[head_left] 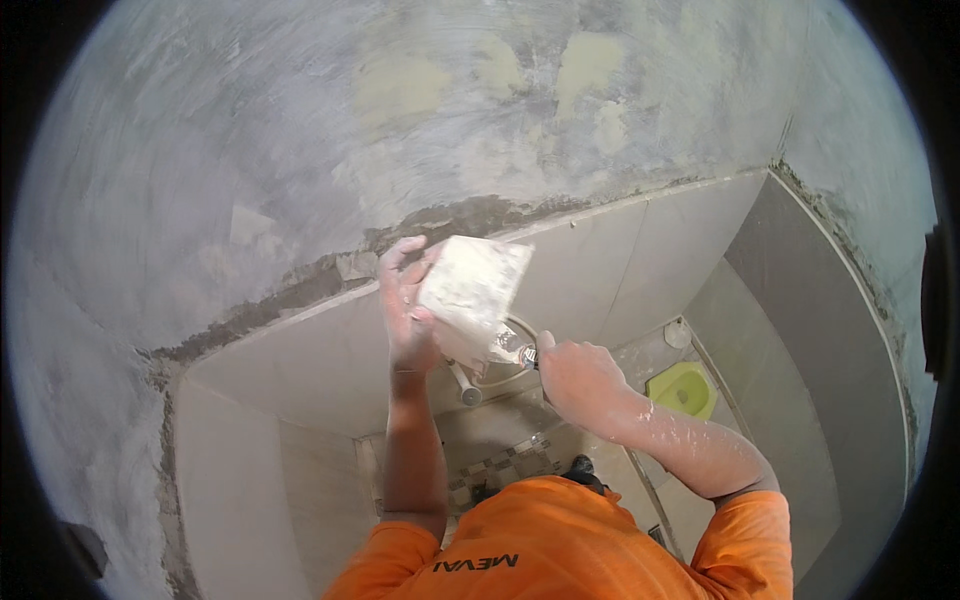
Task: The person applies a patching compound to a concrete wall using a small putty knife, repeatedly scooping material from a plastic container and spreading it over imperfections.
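Note:
In front of the wall, my left hand [405, 305] holds up a pale, squarish board-like piece [472, 283] coated with white putty. Its fingers and thumb close on the left side of the piece, and pale dust covers them. My right hand [578, 378] wraps round the handle of a putty knife [522, 355]. The blade, smeared with white, meets the lower right part of the coated piece or lies just below it; I cannot tell which. Splashes of white mark my right forearm.
Grey plastered wall [300, 130] with yellowish patches rises ahead, above light wall tiles [650, 245] with a rough top edge. Below are a pale pipe end [470, 396], a lime-green basin-like fixture [683, 390] and mosaic floor tiles [515, 462]. A dark tiled wall [800, 290] stands at right.

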### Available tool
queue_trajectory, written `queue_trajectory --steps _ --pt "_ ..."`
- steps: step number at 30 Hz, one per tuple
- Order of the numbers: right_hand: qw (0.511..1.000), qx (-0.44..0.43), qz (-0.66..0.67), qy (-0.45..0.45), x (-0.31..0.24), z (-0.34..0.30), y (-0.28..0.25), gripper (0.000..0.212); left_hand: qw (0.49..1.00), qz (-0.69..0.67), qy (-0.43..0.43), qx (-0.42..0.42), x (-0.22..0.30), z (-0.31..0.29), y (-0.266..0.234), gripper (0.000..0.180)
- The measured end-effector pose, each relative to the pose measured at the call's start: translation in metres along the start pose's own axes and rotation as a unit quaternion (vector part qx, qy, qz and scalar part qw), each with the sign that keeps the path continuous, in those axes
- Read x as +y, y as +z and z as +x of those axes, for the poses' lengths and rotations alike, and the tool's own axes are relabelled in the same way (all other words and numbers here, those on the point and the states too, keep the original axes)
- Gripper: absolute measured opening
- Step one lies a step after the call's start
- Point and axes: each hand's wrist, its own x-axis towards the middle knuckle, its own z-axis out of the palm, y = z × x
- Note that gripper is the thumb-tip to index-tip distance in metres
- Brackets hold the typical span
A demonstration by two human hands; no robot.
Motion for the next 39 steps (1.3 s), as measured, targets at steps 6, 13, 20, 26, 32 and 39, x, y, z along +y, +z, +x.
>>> queue_trajectory --steps 6,13,20,26,32,39 --pt "0.998 -0.057 -0.015 0.033 0.009 -0.013 0.010 0.015 0.997 -0.066 -0.024 0.030 -0.024 -0.003 -0.001 0.096" --pt "0.992 -0.115 -0.025 0.054 0.045 -0.025 0.008 0.016 0.996 0.051 -0.053 0.045 -0.050 -0.003 -0.003 0.075" --pt "0.697 -0.385 0.588 0.145 0.177 -0.038 0.062 0.015 0.983 -0.135 -0.047 0.112 -0.106 0.004 0.002 0.069" --pt "0.347 -0.326 0.879 0.028 0.215 -0.042 0.110 0.021 0.885 -0.359 -0.259 0.144 -0.094 -0.033 0.074 0.081" --pt "0.390 -0.288 0.875 -0.005 0.220 -0.017 0.108 0.021 0.893 -0.293 -0.290 0.178 -0.095 -0.043 0.098 0.082" --pt "0.877 0.155 0.452 -0.041 0.183 0.054 0.047 0.011 0.882 -0.268 -0.243 0.302 -0.061 -0.059 0.063 0.080"
